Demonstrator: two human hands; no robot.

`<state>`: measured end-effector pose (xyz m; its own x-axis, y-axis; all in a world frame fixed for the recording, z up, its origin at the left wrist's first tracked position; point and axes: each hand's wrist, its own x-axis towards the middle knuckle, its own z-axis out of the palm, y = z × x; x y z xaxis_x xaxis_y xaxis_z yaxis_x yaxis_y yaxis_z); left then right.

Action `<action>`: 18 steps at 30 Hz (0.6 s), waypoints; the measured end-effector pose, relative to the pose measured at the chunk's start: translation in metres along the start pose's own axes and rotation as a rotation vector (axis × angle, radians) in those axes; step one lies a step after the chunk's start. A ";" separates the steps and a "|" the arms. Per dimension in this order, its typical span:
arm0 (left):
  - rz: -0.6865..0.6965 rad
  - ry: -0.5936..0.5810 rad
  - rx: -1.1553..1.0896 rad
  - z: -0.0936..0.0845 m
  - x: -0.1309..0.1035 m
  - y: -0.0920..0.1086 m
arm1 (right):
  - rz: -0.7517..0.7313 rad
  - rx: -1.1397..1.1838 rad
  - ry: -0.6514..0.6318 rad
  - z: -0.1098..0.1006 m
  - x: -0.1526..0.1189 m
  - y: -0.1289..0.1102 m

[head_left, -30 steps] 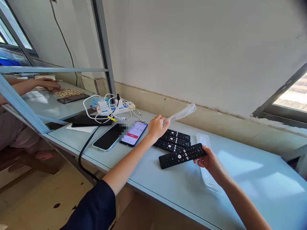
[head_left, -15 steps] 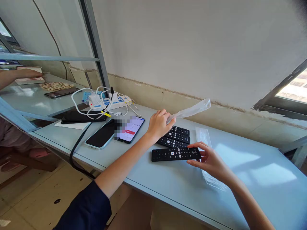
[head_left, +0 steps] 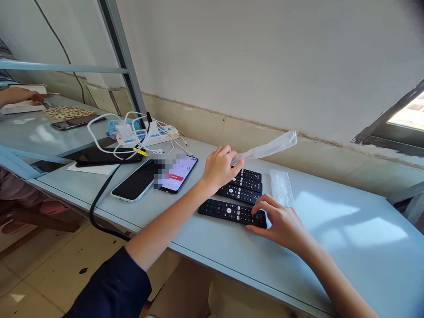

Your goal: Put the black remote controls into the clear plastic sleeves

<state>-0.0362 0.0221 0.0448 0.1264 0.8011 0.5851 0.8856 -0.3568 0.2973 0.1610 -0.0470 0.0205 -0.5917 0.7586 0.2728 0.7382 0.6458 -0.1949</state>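
Note:
My left hand (head_left: 220,170) is closed on one end of a clear plastic sleeve (head_left: 271,146), whose free end sticks out to the right above the table. The thumb and fingers of my right hand (head_left: 276,221) grip the right end of the nearest black remote (head_left: 228,211), which lies on the table. Just behind it, several more black remotes (head_left: 243,193) lie side by side, partly covered by my left hand. Another clear plastic sleeve (head_left: 281,187) lies flat behind my right hand.
On the light blue table (head_left: 331,247), left of my hands, are a lit phone (head_left: 177,174), a dark-screened phone (head_left: 134,182), a black case (head_left: 109,155) and a power strip (head_left: 155,134) with tangled cables. A person's hand (head_left: 24,96) shows at the far left.
The nearest remote has moved left and lies slightly turned, my right hand moving with it. My left hand still holds the sleeve. The view has shifted slightly.

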 end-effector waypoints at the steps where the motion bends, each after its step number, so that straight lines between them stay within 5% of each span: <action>1: 0.008 -0.014 0.002 0.001 -0.001 0.001 | 0.011 -0.001 0.022 0.002 0.000 -0.001; 12: 0.159 -0.208 0.045 0.012 -0.003 0.000 | 0.216 0.168 0.030 0.008 0.008 -0.006; 18: 0.347 -0.211 0.008 0.008 -0.002 -0.009 | 0.400 0.540 0.237 0.000 0.010 0.012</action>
<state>-0.0404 0.0272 0.0347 0.5066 0.7153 0.4813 0.7776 -0.6202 0.1033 0.1643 -0.0315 0.0209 -0.1775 0.9468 0.2684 0.5837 0.3209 -0.7459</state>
